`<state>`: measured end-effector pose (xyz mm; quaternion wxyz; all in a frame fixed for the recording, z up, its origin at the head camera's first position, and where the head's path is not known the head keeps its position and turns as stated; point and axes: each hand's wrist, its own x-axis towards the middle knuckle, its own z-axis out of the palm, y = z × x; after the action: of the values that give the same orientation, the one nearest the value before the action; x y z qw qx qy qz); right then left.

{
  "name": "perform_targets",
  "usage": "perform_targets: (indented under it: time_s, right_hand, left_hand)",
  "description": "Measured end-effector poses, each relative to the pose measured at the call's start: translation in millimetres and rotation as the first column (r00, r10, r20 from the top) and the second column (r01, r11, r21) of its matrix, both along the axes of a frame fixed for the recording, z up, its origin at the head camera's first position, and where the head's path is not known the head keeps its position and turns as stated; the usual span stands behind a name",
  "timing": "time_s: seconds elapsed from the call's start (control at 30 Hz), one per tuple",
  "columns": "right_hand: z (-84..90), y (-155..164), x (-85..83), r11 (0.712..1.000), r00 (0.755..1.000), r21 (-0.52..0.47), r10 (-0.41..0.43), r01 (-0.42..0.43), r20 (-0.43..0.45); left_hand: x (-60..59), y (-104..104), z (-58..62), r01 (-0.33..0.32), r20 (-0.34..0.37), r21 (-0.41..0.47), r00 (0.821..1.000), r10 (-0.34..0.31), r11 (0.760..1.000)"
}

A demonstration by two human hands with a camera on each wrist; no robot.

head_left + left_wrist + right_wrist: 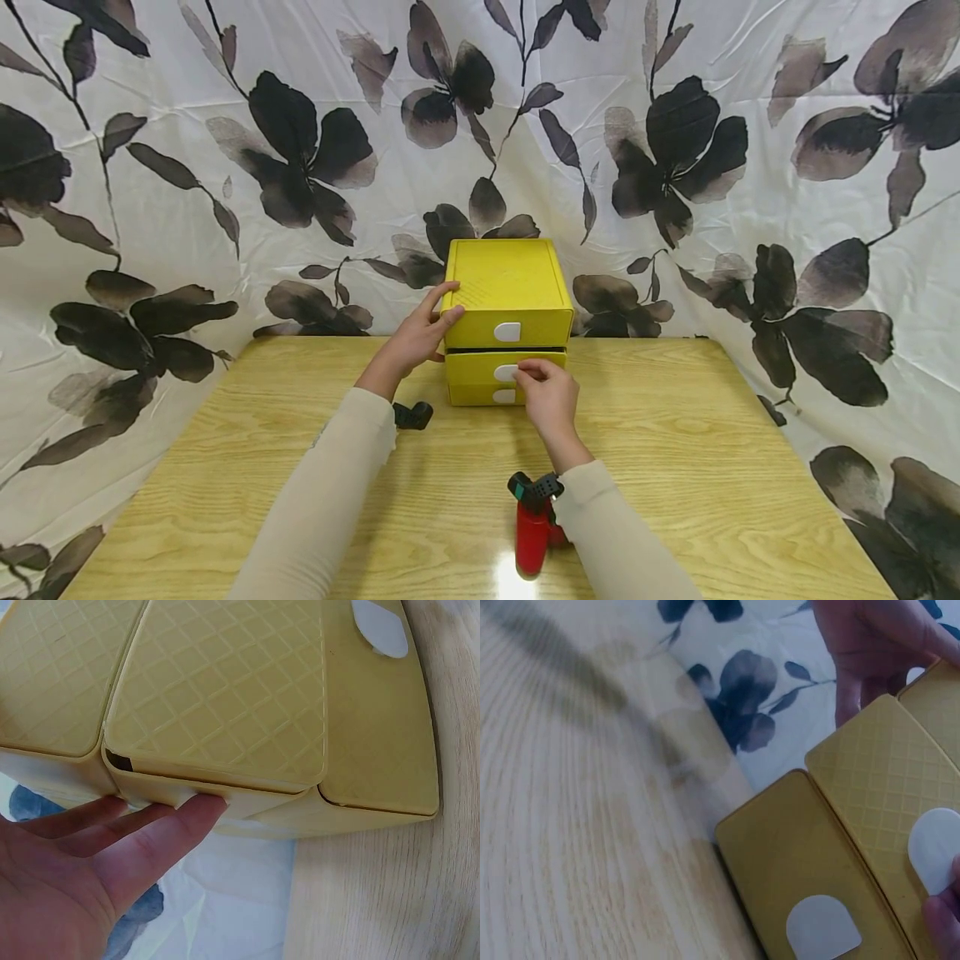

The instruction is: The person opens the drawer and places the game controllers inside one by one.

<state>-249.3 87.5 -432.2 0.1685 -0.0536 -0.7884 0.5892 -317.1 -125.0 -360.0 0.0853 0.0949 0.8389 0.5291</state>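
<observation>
A yellow box of three drawers (510, 287) stands at the far middle of the wooden table (675, 467), each drawer front bearing a white tab handle. My left hand (431, 329) lies with straight fingers (112, 840) against the box's top left corner (225, 690). My right hand (540, 379) pinches the middle drawer's white handle (506, 372), and a fingertip (945, 930) shows beside that tab (934, 851). The middle drawer front stands slightly proud of the bottom one (821, 930). A dark gap runs under the top drawer.
A white cloth with dark flowers (300, 167) hangs behind and around the table. A red and black wrist device (532, 525) sits by my right sleeve, and a black strap (412, 414) by my left wrist.
</observation>
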Motion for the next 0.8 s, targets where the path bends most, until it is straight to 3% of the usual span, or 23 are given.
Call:
perform_targets:
  time_s: [0.8]
  right_hand:
    - [-1.7, -3, -10.7, 0.997, 0.998, 0.078, -0.023, 0.028, -0.063]
  left_hand:
    - [3.0, -1, -0.3, 0.024, -0.021, 0.026, 1.000, -0.024, 0.999]
